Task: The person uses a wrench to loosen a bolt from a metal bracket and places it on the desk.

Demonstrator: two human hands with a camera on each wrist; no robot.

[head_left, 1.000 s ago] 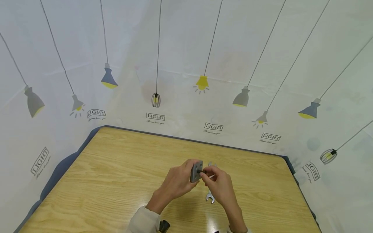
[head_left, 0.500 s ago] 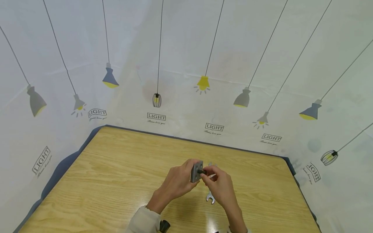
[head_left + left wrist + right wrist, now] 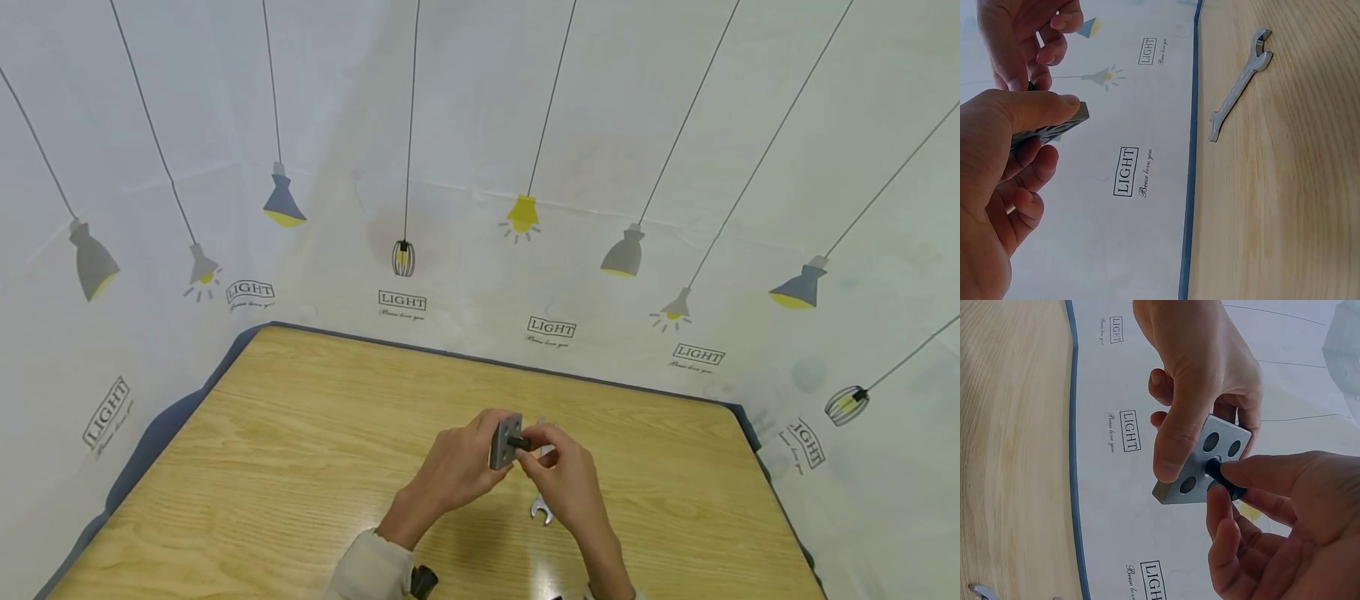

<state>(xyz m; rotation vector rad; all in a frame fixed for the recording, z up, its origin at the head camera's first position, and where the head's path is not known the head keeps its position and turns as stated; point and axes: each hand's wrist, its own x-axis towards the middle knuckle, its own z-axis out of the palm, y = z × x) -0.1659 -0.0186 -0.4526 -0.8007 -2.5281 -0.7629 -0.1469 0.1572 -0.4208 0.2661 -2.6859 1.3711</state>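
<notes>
In the head view, my left hand [image 3: 452,468] grips a grey metal plate [image 3: 502,447] with several round holes, holding it above the table. The right wrist view shows the left thumb lying along the plate [image 3: 1199,465]. A black bolt [image 3: 1225,479] stands out from the plate's middle hole, and my right hand [image 3: 1300,519] pinches it between thumb and fingers. How deep the bolt sits in the hole is hard to tell. Under the hands, a silver open-end wrench [image 3: 541,510] lies on the tabletop, partly hidden by the right hand in the head view.
The light wooden table [image 3: 315,417] has a dark blue edging. A white curtain [image 3: 465,125] printed with hanging lamps and "LIGHT" labels surrounds its back and sides. In the left wrist view, the wrench [image 3: 1235,92] is in full sight near the table's edge.
My right fingers have shifted slightly on the bolt, and more of its black length shows. The left hand and the plate stay nearly still; the wrench has not moved.
</notes>
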